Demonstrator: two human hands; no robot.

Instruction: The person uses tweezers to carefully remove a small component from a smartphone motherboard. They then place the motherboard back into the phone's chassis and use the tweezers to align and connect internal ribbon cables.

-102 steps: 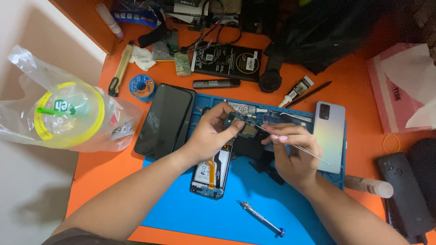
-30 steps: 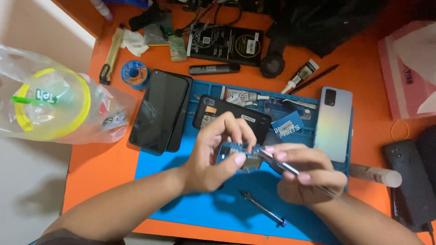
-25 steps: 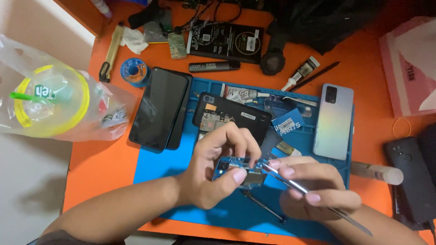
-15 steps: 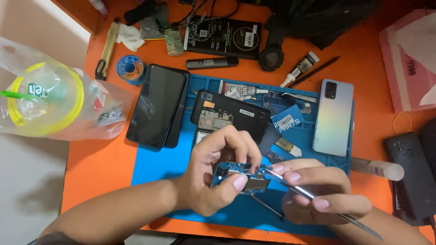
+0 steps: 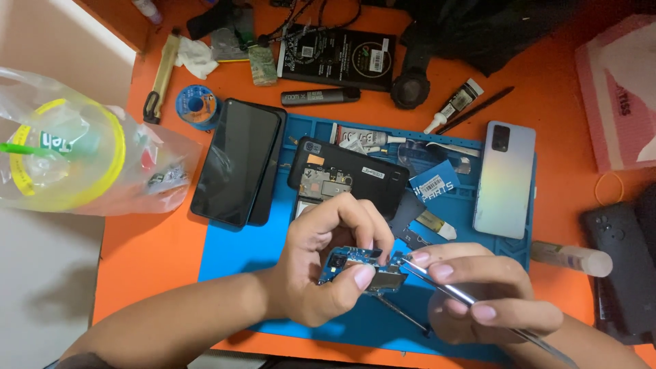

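Fingers of our left hand are curled tight around a small blue circuit board, thumb pressing its near edge and fingertips wrapped over the far one, so it sits lifted just above the blue work mat. Our right hand is closed in a pencil grip on slim metal tweezers, and their tip meets the board's right corner. We judge this board light and stiff but fragile, with tiny parts on its face, so the edges are the place to hold it, exactly where we have it now, and the tweezers want only a gentle touch. Just beyond our knuckles lies the opened black phone body, insides showing. To its left rests a dark phone screen, face up, partly off the mat. On the right lies a pale blue back cover. A thin screwdriver peeks out under our hands.
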